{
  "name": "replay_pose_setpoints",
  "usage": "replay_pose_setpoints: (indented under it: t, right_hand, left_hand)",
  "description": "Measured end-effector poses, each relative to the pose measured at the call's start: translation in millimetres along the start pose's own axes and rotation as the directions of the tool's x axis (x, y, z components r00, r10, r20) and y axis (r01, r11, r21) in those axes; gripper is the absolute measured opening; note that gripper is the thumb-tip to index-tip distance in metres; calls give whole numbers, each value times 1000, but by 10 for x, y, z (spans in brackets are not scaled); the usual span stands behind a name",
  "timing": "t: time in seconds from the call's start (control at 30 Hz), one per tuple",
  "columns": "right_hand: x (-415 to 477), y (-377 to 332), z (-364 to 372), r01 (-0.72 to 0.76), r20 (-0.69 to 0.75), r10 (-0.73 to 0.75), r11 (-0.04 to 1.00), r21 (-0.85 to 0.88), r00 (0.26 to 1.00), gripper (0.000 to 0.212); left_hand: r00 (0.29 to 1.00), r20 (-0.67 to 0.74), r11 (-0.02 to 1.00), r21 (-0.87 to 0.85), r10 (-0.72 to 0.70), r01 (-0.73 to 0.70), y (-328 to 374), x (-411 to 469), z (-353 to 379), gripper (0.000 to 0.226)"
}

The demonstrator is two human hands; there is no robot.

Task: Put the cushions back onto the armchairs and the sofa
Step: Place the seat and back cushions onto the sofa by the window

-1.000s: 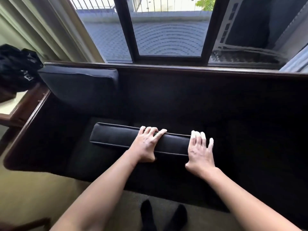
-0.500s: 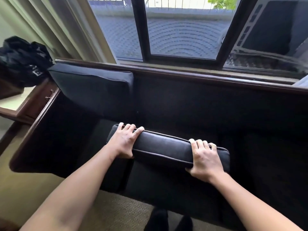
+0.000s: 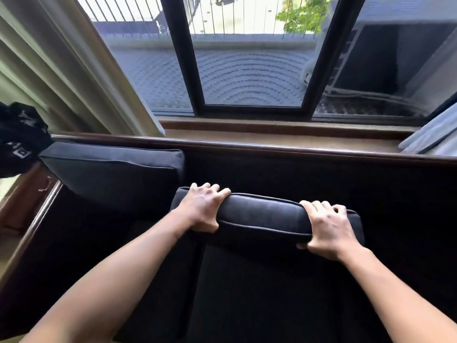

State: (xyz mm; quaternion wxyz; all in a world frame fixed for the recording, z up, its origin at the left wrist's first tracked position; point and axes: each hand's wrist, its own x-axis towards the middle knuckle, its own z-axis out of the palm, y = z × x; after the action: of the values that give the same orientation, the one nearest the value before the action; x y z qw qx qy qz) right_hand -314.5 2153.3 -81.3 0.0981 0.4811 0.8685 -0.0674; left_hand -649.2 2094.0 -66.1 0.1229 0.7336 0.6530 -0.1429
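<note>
Both arms out in front of me, and I've got the cushion point(image 3: 264, 217) by its top edge. My left hand point(image 3: 202, 209) is wrapped over the near-left corner, fingers point(image 3: 210, 188) curled across the piping, thumb tucked under. My right hand point(image 3: 330, 229) has the same grip clenched on the right end. It's a firm two-handed hold on a dark, boxy back cushion standing on edge above the sofa seat point(image 3: 247, 293).

Just past it, to the left, another back cushion point(image 3: 111, 169) leans upright against the sofa's backrest point(image 3: 309, 174), tucked into the corner by the wooden arm point(image 3: 32, 219). The slot beside it looks like my target.

To do this well, I'd keep the cushion vertical, push it straight back until it meets the backrest, and slide it left so its side closes up against its neighbour with no gap. The top edges want to line up under the wooden rail point(image 3: 272, 147). I'd press evenly with both hands so neither end lags.

Beyond that are the window sill point(image 3: 272, 131), the dark window frame point(image 3: 188, 70) and a curtain point(image 3: 74, 70) hanging at left.
</note>
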Motion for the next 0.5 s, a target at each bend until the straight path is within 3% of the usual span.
replay_pose_setpoints:
  t: [0.2, 0.5]
  right_hand:
    - [664, 115, -144, -13, -28, 12, 999, -40, 1000, 109]
    - [1480, 114, 34, 15, 35, -14, 999, -29, 999, 110]
  left_hand:
    - [999, -48, 1000, 21, -2, 3, -299, 618, -202, 90]
    - [998, 51, 999, -9, -49, 49, -707, 1247, -84, 110]
